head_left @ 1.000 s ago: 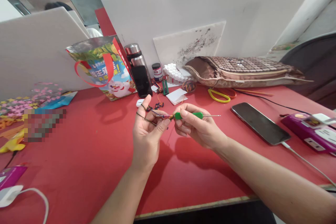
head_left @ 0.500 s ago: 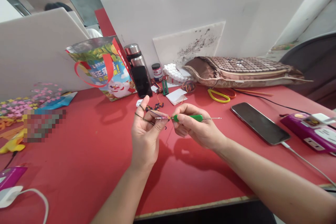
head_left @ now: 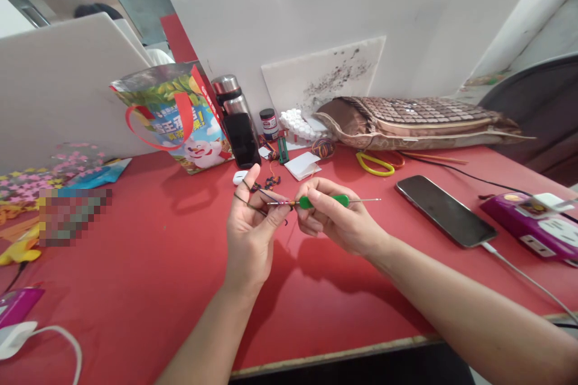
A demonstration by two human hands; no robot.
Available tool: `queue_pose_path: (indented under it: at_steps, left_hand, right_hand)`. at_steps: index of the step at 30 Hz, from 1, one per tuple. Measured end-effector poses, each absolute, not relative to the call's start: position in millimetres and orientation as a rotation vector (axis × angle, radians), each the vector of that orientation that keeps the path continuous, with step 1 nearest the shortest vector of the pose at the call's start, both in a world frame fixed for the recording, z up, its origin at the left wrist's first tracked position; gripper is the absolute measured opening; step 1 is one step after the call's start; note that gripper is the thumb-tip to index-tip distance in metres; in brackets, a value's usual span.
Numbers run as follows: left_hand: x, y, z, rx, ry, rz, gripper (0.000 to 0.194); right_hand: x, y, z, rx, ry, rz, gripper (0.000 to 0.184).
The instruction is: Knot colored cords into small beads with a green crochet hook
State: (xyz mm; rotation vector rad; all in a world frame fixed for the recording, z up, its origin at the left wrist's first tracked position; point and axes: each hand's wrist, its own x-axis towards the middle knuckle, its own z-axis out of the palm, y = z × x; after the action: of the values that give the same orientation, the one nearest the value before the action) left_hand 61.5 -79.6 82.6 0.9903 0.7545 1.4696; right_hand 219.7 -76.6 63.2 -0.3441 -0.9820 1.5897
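Observation:
My right hand [head_left: 336, 213] is closed around the green handle of a crochet hook [head_left: 341, 200], whose metal ends stick out on both sides. The left end of the hook passes through small multicoloured yarn loops [head_left: 283, 203] pinched between the thumb and fingers of my left hand [head_left: 253, 228]. Dark yarn [head_left: 242, 195] winds around a raised finger of that hand and runs across to the hook. Behind the hands, more coloured yarn [head_left: 272, 182] lies on the red table, near a ball of yarn [head_left: 324, 147].
A printed bag [head_left: 180, 120], a steel flask [head_left: 232, 93] and a black phone [head_left: 244, 141] stand at the back left. Yellow-handled scissors [head_left: 376, 163], a charging phone [head_left: 445, 210] and a purple power strip [head_left: 535, 228] lie right. A brown cushion [head_left: 419, 123] rests against the white partition [head_left: 406, 12].
My hands stay almost in place, with the hook still in the loops and only a slight shift of the fingers. The whole view has moved a little.

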Motion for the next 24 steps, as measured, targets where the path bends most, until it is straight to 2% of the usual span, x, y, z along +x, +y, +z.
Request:
queue_pose_path:
  at_steps: [11, 18, 24]
  left_hand:
    - [61.8, -78.8, 82.8, 0.984, 0.764, 1.488, 0.067]
    - [60.6, -78.3, 83.5, 0.989, 0.782, 1.495, 0.077]
    - [59.4, -78.7, 82.8, 1.06, 0.781, 1.518, 0.074]
  right_hand:
    - [218.7, -76.4, 62.1, -0.468, -1.019, 1.44, 0.026]
    - [224.5, -76.0, 69.1, -0.438, -1.028, 1.478, 0.026]
    - [238.0, -74.5, 71.5, -0.406, -1.102, 1.613, 0.023]
